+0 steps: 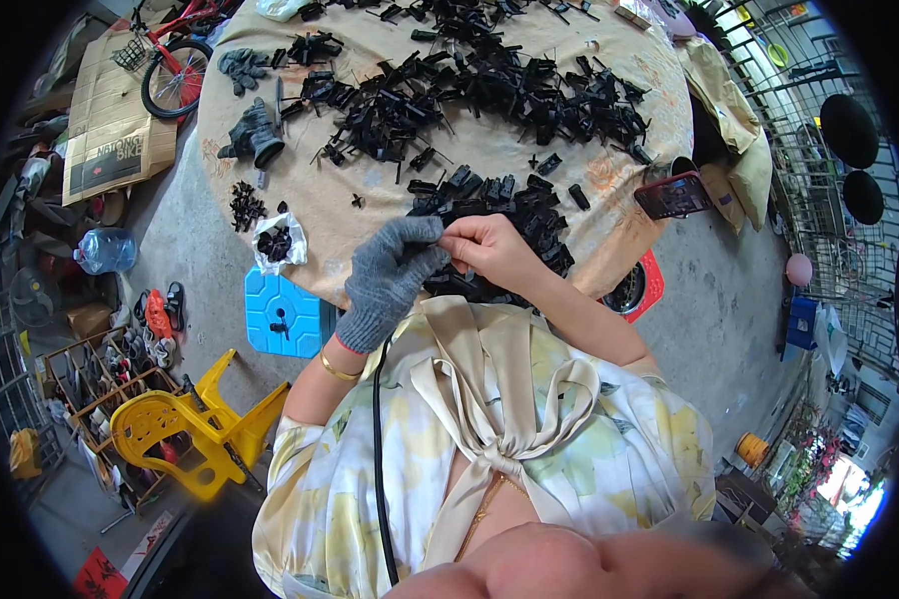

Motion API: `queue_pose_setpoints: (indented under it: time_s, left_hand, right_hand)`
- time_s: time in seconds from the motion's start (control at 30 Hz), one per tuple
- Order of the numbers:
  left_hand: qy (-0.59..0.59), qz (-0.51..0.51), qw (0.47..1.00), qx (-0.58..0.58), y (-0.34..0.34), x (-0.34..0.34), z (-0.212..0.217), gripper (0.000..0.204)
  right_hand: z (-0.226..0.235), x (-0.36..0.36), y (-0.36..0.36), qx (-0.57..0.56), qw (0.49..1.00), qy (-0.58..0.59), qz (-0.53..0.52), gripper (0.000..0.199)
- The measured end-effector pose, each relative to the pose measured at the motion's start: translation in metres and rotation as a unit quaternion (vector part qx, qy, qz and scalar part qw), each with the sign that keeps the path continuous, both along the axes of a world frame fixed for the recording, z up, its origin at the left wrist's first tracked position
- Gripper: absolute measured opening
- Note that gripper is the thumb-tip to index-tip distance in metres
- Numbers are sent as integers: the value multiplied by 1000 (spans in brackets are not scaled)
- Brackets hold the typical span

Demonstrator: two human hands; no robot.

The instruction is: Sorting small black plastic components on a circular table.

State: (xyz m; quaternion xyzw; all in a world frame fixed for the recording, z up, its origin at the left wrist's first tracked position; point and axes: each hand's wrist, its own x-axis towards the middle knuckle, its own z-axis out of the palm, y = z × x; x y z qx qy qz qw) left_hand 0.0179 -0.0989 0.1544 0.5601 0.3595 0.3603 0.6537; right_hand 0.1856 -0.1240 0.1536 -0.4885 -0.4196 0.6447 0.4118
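Fingers: both sets pinched together at one spot over the near table edge; fingertips of the two hands touch or nearly touch.
Left hand (390, 275): in a grey knit glove, fingers curled shut, thumb and forefinger nipping something small and dark; the piece itself is too small to make out.
Right hand (489, 248): bare, fingers bent inward and closed on the same small black part (442, 232), held between the two hands just above the nearest pile.
Near pile (499, 205): black plastic pieces heaped directly under and beyond the hands, at the table's near rim.
Far pile (469, 90): much larger scatter of black plastic parts spread across the middle and far side of the table.
Table (370, 185): round, covered in a tan patterned cloth.
Small bag (275, 242): clear plastic, holding a few black bits, at the table's left near edge.
Phone (674, 195): red-cased, propped near the right edge of the table.
Blue container (280, 319): on the floor just left of the left forearm, below the table rim.
Yellow chair (185, 429): plastic, tipped over on the floor, lower left.
Bicycle (175, 50): red, far left, beside flattened cardboard.
Wrist: gold bangle (338, 369) on the left arm below the glove cuff.
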Motion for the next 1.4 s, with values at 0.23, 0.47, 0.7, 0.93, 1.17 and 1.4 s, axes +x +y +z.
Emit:
queue_pose_setpoints:
  time_s: [0.23, 0.47, 0.7, 0.93, 1.17, 1.4]
  left_hand:
    - [165, -11, 983, 76, -6, -10, -32, 37]
    - [261, -55, 954, 139, -4, -1, -58, 58]
    - [109, 34, 993, 31, 5, -14, -66, 52]
    - [49, 88, 995, 27, 31, -17, -73, 71]
    - [-156, 12, 982, -108, 36, 2, -35, 66]
    - [-150, 61, 982, -96, 31, 5, -26, 41]
  right_hand:
    - [-19, 16, 18, 113, 941, -299, 111, 18]
    - [-93, 7, 91, 186, 823, -535, 49, 20]
    - [-107, 0, 119, 86, 778, -592, 191, 20]
    - [-78, 11, 107, 114, 874, -462, 102, 26]
    - [-22, 3, 62, -10, 991, -117, 61, 24]
    - [-17, 5, 35, 57, 995, -14, -81, 19]
